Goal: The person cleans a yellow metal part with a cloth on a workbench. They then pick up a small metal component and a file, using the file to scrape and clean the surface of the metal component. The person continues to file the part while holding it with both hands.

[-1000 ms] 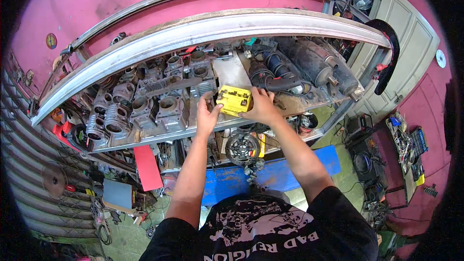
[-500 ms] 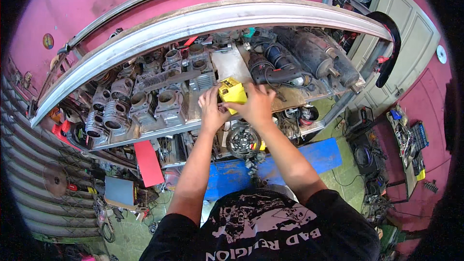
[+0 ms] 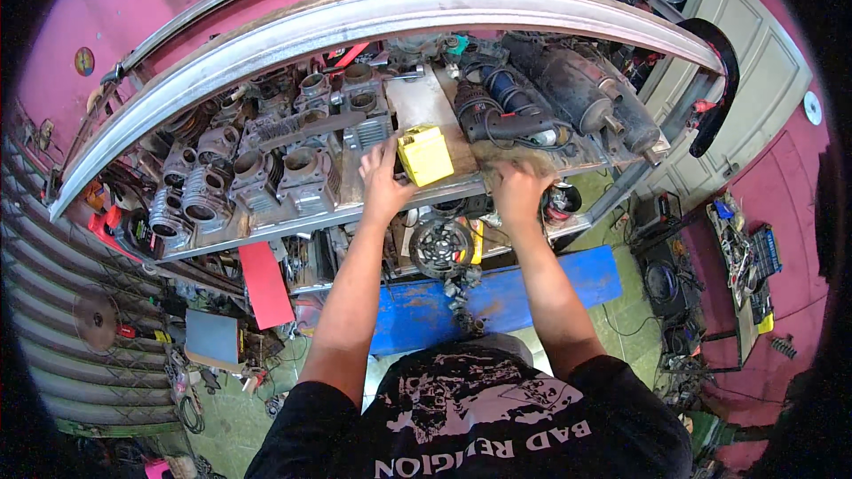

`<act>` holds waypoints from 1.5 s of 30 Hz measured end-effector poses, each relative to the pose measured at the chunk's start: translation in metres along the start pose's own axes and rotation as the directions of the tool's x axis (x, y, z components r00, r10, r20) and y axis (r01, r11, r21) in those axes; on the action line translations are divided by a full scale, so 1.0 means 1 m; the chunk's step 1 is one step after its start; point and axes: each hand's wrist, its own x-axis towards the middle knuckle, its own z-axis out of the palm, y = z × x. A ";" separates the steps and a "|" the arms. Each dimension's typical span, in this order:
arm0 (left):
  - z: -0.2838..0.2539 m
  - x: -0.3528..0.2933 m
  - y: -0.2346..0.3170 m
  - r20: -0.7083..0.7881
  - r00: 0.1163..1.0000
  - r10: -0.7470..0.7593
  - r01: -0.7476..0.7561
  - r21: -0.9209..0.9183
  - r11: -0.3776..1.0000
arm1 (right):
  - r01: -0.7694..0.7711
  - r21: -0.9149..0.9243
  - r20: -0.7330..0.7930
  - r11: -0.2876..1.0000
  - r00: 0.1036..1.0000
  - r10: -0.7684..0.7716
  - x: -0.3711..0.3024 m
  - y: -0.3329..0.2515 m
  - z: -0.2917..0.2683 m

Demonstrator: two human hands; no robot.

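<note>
A yellow box [image 3: 426, 156] is on the upper shelf [image 3: 463, 184], near its front edge. My left hand [image 3: 383, 181] grips the box at its left side, fingertips along the side and thumb by the near corner. To the right of the box, my right hand [image 3: 520, 190] is at the shelf's front edge with its fingers curled down; what is in them, if anything, is hidden. A brownish blur lies just beyond those fingers. Behind my right hand is a dark power tool [image 3: 506, 127] with a cord.
Several metal engine cylinders [image 3: 306, 176] crowd the shelf on the left. Dark exhaust mufflers [image 3: 568, 89] lie at the right. A pale rail [image 3: 399, 9] arches across the back. Below are a round metal part [image 3: 441, 248] and a blue board [image 3: 568, 288].
My right hand has let go of the yellow box and moved right and nearer to the shelf edge. My left hand stays at the box, which has turned slightly.
</note>
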 end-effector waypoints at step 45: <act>0.007 0.002 -0.008 -0.051 0.997 -0.059 0.059 0.006 0.998 | -0.028 0.042 -0.013 0.999 1.000 0.028 -0.004 0.049 0.017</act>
